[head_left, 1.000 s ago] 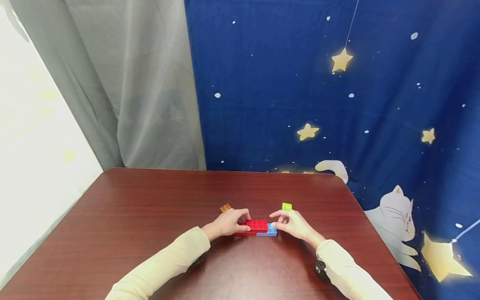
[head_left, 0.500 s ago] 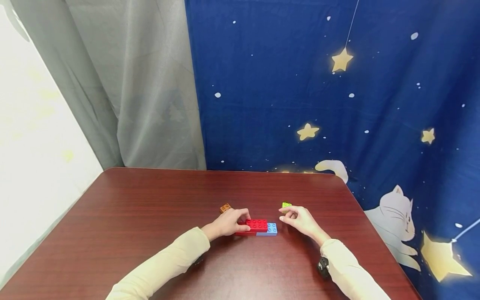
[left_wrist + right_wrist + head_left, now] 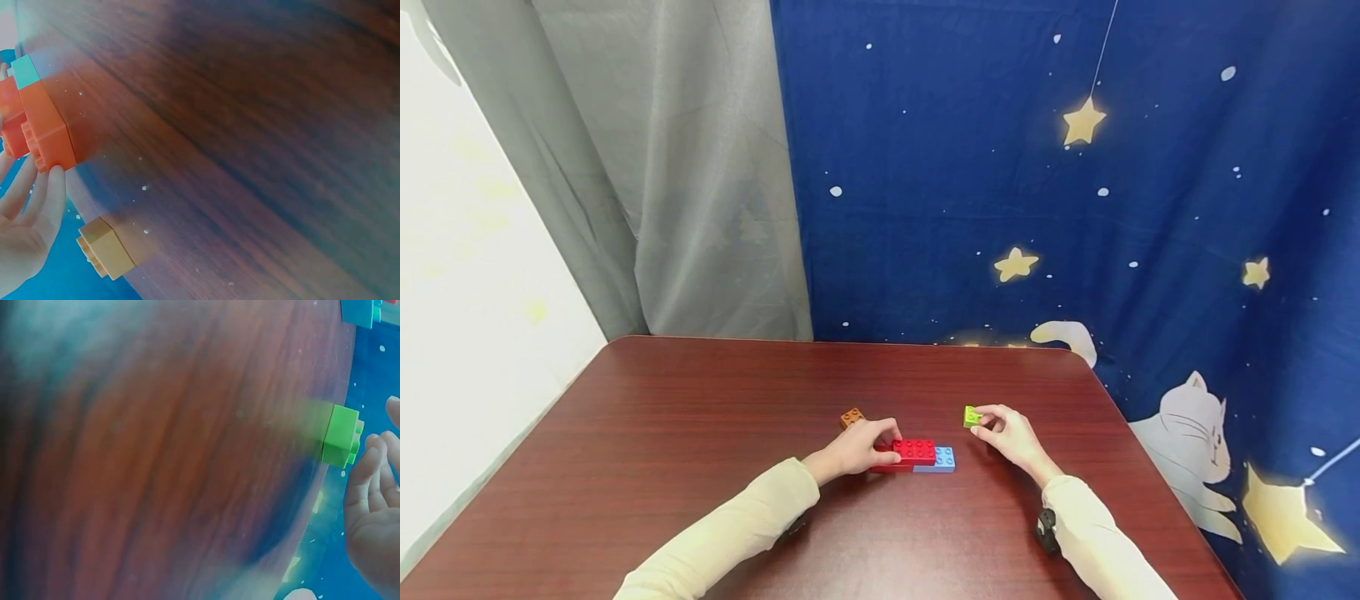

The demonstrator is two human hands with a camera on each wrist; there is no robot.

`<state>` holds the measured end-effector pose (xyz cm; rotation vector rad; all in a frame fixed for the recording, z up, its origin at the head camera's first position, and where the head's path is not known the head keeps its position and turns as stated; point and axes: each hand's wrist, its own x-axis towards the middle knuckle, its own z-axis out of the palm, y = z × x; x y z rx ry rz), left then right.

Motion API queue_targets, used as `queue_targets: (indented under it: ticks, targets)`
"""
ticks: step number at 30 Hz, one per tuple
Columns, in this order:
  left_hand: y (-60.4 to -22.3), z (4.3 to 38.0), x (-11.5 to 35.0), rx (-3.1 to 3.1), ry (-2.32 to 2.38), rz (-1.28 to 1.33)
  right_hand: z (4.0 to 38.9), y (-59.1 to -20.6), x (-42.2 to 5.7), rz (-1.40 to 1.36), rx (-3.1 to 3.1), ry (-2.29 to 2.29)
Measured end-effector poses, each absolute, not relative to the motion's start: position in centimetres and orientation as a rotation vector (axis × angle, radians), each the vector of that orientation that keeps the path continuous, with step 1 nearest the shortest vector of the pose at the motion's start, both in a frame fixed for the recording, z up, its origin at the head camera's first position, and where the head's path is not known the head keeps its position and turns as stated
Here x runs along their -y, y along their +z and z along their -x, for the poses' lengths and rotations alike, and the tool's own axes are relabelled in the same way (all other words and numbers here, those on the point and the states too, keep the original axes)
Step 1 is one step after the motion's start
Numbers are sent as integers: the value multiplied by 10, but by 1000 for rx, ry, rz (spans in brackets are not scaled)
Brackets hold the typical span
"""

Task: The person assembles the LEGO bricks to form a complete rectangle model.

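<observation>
My left hand (image 3: pixel 852 447) holds the left end of a red building brick (image 3: pixel 914 452), thumb in front and fingers behind. That brick sits across a lower red brick (image 3: pixel 891 468) and a light blue brick (image 3: pixel 945 459), whose right studs show. In the left wrist view, fingers (image 3: pixel 55 194) reach the end of the lower red brick. My right hand (image 3: pixel 1013 437) hovers by a small lime green brick (image 3: pixel 970 417), its fingers over the brick's right side. The right wrist view shows a slight gap between the fingertips and the green brick (image 3: pixel 340 435).
A small orange-brown brick (image 3: pixel 852 417) lies just behind my left hand; the left wrist view shows it (image 3: pixel 106 249) too. The dark red wooden table (image 3: pixel 715 392) ends at a blue star-patterned curtain (image 3: pixel 925 208) and a grey curtain (image 3: pixel 722 208).
My right hand has moved away from the blue brick, rightward and back, to the green brick. The left hand stays at the red bricks.
</observation>
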<state>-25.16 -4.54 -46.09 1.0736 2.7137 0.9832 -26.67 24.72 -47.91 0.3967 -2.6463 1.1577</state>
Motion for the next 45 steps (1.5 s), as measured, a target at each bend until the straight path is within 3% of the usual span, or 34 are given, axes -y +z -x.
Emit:
queue_targets:
  ticks: [45]
  targets:
    - [-461,252,45,-2729,948,-1059,290,-487,-253,-351,2871,1067]
